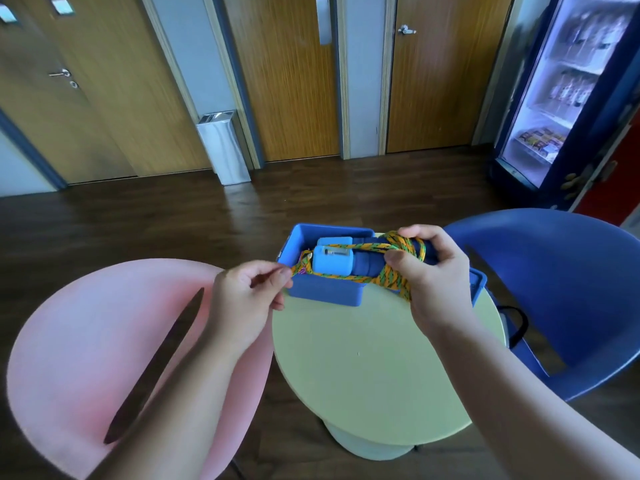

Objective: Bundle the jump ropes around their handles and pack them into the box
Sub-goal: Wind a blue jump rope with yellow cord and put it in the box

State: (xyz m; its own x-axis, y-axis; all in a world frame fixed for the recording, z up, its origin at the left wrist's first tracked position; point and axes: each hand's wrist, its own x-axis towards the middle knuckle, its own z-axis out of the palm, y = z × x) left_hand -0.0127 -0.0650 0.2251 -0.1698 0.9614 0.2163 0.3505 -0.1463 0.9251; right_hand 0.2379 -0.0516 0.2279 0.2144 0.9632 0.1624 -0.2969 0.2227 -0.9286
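A blue plastic box [323, 292] stands at the far edge of a round pale-green table [367, 368]. Above the box my right hand [431, 271] grips two dark-blue jump rope handles [363, 263] with light-blue end caps [332, 259]. An orange-and-green braided rope [394, 275] is wound around the handles under my right fingers. My left hand [247, 291] pinches the loose end of that rope at the box's left corner and holds it taut. The far ends of the handles are hidden by my right hand.
A pink chair [86, 358] sits left of the table and a blue chair [561, 289] to its right. A metal bin [223, 147] stands by the wooden doors behind. A lit drinks fridge [568, 84] is at the far right.
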